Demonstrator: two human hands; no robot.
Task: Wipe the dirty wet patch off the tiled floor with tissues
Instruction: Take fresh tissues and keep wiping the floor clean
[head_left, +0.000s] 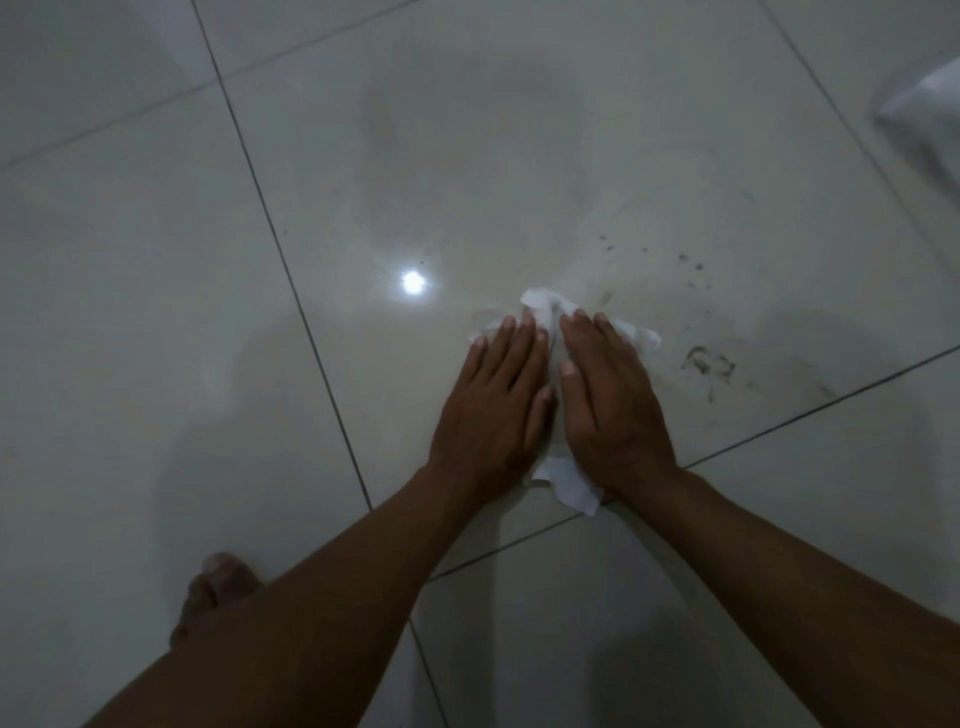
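A white tissue (571, 488) lies flat on the glossy tiled floor (156, 312). My left hand (493, 405) and my right hand (608, 405) press down on it side by side, palms flat and fingers stretched forward. Tissue edges stick out beyond the fingertips and below the wrists. To the right of my right hand, dark dirt smears (709, 366) and several small specks (691, 265) mark the wet patch. A faint yellowish wet sheen spreads over the tile ahead of the hands.
A bare foot (218, 587) rests on the floor at the lower left. A pale, blurred plastic object (924, 114) sits at the upper right edge. A lamp's reflection (413, 283) glares on the tile left of the tissue. Dark grout lines cross the floor.
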